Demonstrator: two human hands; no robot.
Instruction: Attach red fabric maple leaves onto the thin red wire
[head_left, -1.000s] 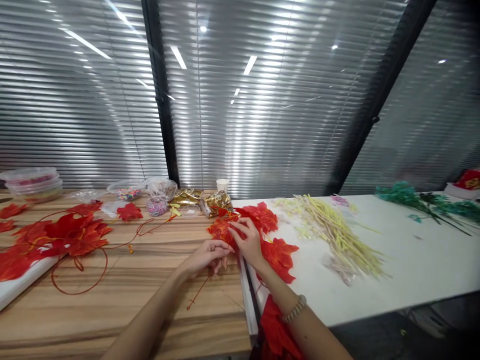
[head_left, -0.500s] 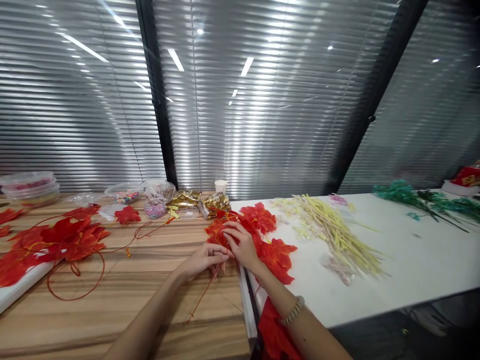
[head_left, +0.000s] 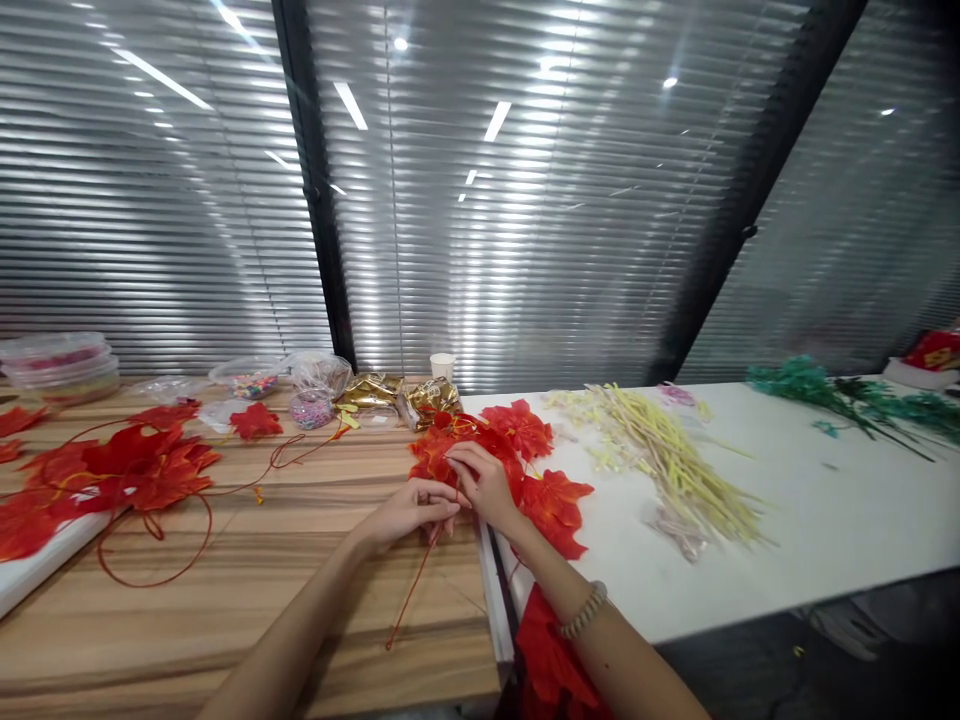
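My left hand and my right hand meet over the seam between the two tables, fingers pinched close together. Between them runs a thin red cord, whose loose end hangs down onto the wooden top. Both hands appear closed on this cord, though the fingers hide the exact grip. Red artificial maple leaves lie just beyond and to the right of my hands. More red leaves hang below my right forearm, at the table edge.
At left, a pile of red maple leaves with looped cord lies partly on a white board. Gold packets, a paper cup and bead bags stand behind. Yellow stems and green sprigs lie right.
The fingers have shifted slightly while staying together. The cord's hanging end now runs straighter and has swung a little to the right. The view has tilted slightly.
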